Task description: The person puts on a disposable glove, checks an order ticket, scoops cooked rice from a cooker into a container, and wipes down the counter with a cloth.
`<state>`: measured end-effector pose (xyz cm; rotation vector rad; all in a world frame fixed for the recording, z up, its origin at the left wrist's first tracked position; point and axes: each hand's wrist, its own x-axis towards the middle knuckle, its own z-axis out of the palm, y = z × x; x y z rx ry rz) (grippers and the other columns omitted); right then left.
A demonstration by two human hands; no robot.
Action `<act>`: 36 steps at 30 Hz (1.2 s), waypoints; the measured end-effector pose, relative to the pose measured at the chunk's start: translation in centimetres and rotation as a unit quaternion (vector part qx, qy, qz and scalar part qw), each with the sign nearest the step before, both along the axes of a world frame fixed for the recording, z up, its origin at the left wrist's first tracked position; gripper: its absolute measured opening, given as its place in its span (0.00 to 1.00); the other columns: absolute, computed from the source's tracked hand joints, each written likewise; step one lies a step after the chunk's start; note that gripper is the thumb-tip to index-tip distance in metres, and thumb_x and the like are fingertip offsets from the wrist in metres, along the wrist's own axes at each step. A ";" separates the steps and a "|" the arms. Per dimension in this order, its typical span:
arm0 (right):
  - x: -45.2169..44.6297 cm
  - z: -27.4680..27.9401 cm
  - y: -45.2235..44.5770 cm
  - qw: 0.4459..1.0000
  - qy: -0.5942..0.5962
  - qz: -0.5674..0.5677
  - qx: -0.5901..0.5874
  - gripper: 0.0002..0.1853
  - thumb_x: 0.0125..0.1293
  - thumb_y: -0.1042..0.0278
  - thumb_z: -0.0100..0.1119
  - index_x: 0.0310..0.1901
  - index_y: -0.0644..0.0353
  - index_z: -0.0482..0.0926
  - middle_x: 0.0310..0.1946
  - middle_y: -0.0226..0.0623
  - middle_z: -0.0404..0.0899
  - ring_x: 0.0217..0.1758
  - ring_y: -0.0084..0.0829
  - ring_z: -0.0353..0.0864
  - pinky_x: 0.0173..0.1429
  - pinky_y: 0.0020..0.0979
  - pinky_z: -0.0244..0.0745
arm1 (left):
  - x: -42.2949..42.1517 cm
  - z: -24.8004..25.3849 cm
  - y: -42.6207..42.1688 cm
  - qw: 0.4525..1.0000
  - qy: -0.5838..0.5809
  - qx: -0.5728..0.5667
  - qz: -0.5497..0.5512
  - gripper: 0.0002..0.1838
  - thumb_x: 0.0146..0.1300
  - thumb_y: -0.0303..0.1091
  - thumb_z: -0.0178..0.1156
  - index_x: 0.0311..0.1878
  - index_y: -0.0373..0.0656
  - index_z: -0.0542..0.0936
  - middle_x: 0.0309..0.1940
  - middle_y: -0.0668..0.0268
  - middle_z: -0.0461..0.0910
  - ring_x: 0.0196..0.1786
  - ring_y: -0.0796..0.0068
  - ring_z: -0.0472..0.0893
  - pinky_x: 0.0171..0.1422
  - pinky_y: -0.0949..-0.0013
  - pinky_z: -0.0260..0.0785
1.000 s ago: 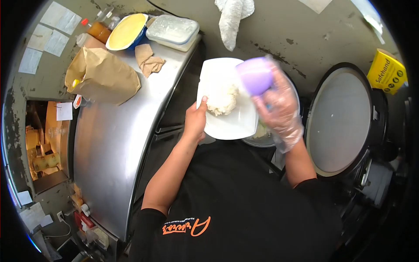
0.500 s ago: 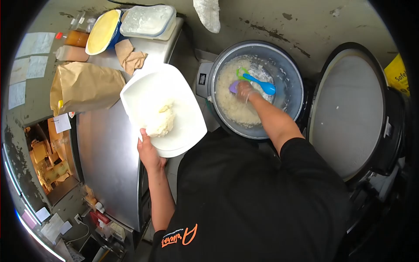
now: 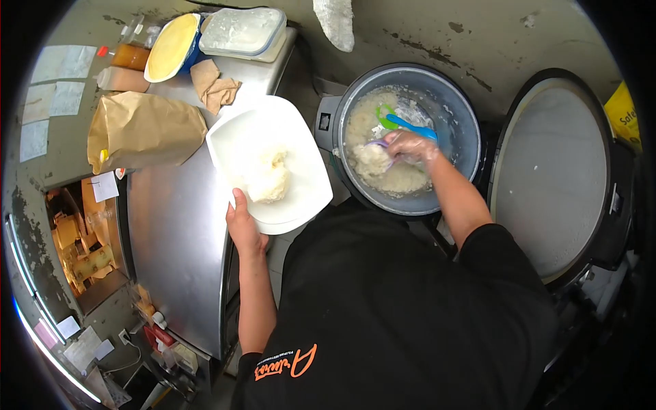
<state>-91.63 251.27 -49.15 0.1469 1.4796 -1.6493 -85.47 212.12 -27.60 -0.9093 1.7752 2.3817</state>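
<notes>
My left hand (image 3: 244, 227) grips the near edge of a white squarish plate (image 3: 306, 171), thumb on top. A mound of white rice (image 3: 269, 183) lies on it. In a clear glove, my right hand (image 3: 411, 145) is closed on a purple rice paddle (image 3: 376, 143) inside the large rice pot (image 3: 463, 130). A heap of rice (image 3: 371, 160) is on the paddle. More cooked rice lines the pot's bottom. A blue paddle (image 3: 413, 127) and a green utensil (image 3: 387, 116) lie in the pot just beyond my right hand.
The pot's hinged lid (image 3: 550, 178) stands open at the right. A steel counter (image 3: 179, 239) on the left bears a brown paper bag (image 3: 147, 130), crumpled brown paper (image 3: 213, 85), a lidded plastic container (image 3: 244, 32) and a yellow-topped tub (image 3: 172, 48). A white cloth (image 3: 333, 24) hangs by the wall.
My right hand has risen from the rice, and the purple paddle now carries a heap. The plate in my left hand has shifted slightly right in view and tilted.
</notes>
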 end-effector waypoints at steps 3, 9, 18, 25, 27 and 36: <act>-2.3 7.2 1.9 0.996 0.056 -0.038 -0.064 0.07 0.43 0.77 0.59 0.27 0.63 0.74 0.43 0.42 0.77 0.39 0.30 0.76 0.46 0.32 0.75 | -0.7 -0.2 1.3 1.000 -0.012 -0.001 -0.016 0.25 0.73 0.42 0.47 0.62 0.29 0.66 0.57 0.53 0.73 0.57 0.65 0.76 0.60 0.65 0.69; -1.6 25.9 -5.8 0.895 0.424 -0.139 0.014 0.10 0.48 0.72 0.65 0.18 0.63 0.72 0.58 0.51 0.71 0.57 0.40 0.73 0.62 0.36 0.67 | -3.1 0.5 5.3 0.997 -0.036 0.047 -0.048 0.23 0.74 0.40 0.47 0.59 0.28 0.69 0.53 0.55 0.76 0.53 0.69 0.77 0.57 0.67 0.70; 1.6 29.8 -11.4 0.683 0.669 -0.142 0.257 0.11 0.48 0.76 0.68 0.18 0.64 0.73 0.62 0.56 0.67 0.64 0.50 0.70 0.63 0.40 0.69 | -4.4 1.7 6.7 0.988 -0.021 0.146 -0.051 0.25 0.72 0.44 0.49 0.58 0.29 0.69 0.52 0.53 0.76 0.53 0.64 0.78 0.58 0.63 0.71; 2.0 30.3 -11.4 0.763 0.596 -0.115 0.220 0.15 0.48 0.73 0.70 0.16 0.63 0.71 0.56 0.60 0.73 0.60 0.46 0.75 0.62 0.37 0.69 | -4.5 2.1 5.8 0.990 -0.002 0.134 -0.033 0.24 0.73 0.43 0.47 0.59 0.28 0.68 0.52 0.53 0.76 0.53 0.67 0.78 0.57 0.66 0.71; 0.9 29.9 -8.8 0.772 0.569 -0.190 0.209 0.15 0.49 0.72 0.70 0.16 0.63 0.71 0.55 0.61 0.74 0.60 0.45 0.76 0.62 0.37 0.68 | -4.4 1.2 5.4 0.992 -0.001 0.126 -0.022 0.24 0.74 0.42 0.46 0.59 0.28 0.68 0.52 0.53 0.76 0.52 0.67 0.78 0.56 0.65 0.72; -5.9 1.4 -3.3 0.825 0.318 -0.139 0.447 0.16 0.46 0.66 0.67 0.38 0.63 0.78 0.32 0.48 0.81 0.36 0.40 0.82 0.45 0.34 0.76 | -0.6 -1.2 0.6 0.990 0.042 0.136 0.011 0.28 0.74 0.45 0.45 0.65 0.30 0.61 0.61 0.51 0.70 0.61 0.61 0.74 0.64 0.62 0.67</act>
